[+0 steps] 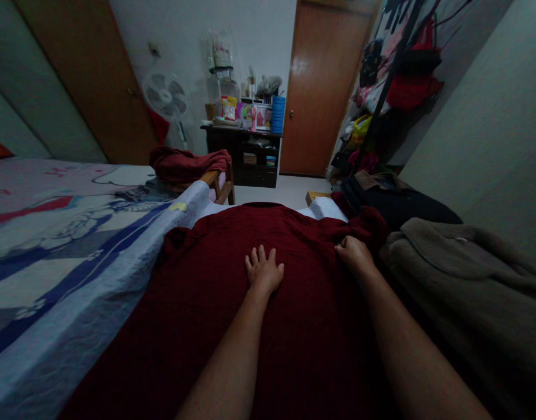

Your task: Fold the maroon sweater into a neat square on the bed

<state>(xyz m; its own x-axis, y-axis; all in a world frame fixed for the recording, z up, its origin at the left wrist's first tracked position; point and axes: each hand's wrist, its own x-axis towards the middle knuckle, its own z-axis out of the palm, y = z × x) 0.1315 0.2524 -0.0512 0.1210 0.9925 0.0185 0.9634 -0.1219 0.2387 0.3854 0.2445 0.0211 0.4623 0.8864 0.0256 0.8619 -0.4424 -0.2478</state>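
A dark red garment [215,309], shirt- or dress-like, lies spread over a pale-covered surface, its neckline at the far end. My left hand [264,269] rests flat on the middle of it, fingers spread. On the garment's right side my right hand [354,253] is closed, pinching the red cloth near the sleeve. That sleeve is bunched just beyond my right hand. The garment's near end runs out of view below my forearms.
A bed with a patterned blanket [97,239] lies left. Folded red cloth [184,163] sits on a wooden frame beyond. A grey-brown fleece [469,274] and dark clothes [394,198] are piled right. Further off stand a fan [165,95], a dark cabinet [218,154] and a door [323,87].
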